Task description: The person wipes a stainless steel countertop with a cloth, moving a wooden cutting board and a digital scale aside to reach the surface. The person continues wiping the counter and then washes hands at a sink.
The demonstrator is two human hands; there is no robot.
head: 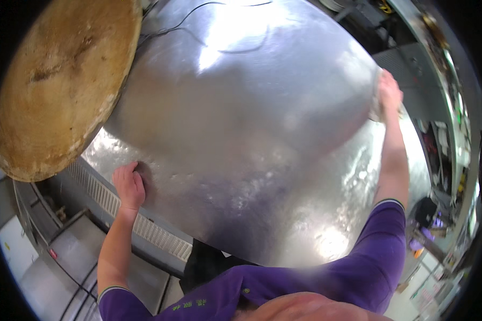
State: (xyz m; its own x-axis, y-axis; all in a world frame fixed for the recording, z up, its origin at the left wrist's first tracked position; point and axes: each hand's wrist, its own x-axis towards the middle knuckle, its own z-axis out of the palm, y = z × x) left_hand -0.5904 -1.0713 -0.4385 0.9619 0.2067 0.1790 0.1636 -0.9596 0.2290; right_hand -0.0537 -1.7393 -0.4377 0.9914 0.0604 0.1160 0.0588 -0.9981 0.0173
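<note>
A broad stainless steel worktop (241, 132) spreads before me, its bare metal shiny and streaked with reflections. Out at its right edge, my right hand (390, 92) presses down on a pale folded cloth (376, 112); much of the cloth is hidden under the palm and fingers. My left hand (129, 186) rests near the worktop's front left edge. Its fingers are loosely curled together, and nothing shows in them.
A large round wooden board (68, 92) stands at the left, its surface stained and worn. Thin black cable (176, 28) trails over the far side. Metal cabinets (72, 236) lie lower left. Along the right run cluttered shelves (446, 100); a person in a dark cap (425, 210) is beyond.
</note>
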